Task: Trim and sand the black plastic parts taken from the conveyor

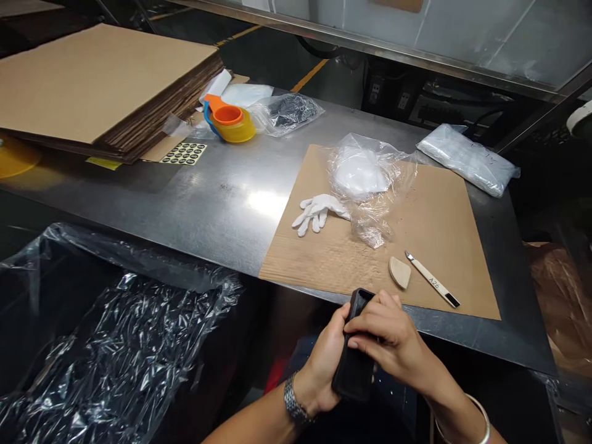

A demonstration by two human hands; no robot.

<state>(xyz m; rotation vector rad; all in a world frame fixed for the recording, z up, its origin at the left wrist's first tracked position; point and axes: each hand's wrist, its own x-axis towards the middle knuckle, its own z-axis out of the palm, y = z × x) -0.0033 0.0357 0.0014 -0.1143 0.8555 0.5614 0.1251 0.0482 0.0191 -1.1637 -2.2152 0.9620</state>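
A long, hollow black case (355, 370), open on top with a raised rim, is held tilted just off the table's front edge. My left hand (324, 361) wraps round its left side, thumb along the rim. Over its upper part, my right hand (386, 330) is closed, fingertips pressed at the inner edge; whether they also pinch something small cannot be seen. Beyond the hands, a wedge-shaped beige block (399, 273) lies beside a pale-handled knife (432, 279) marked A26, both on a cardboard sheet (444, 216).
On the cardboard are a white glove (319, 213) and a clear bag with white contents (358, 169). A packet of plastic bags (467, 159) lies far right. Tape rolls (235, 126), a sticker sheet (184, 153) and stacked cardboard (111, 80) stand left. A black-lined bin (115, 345) is front left.
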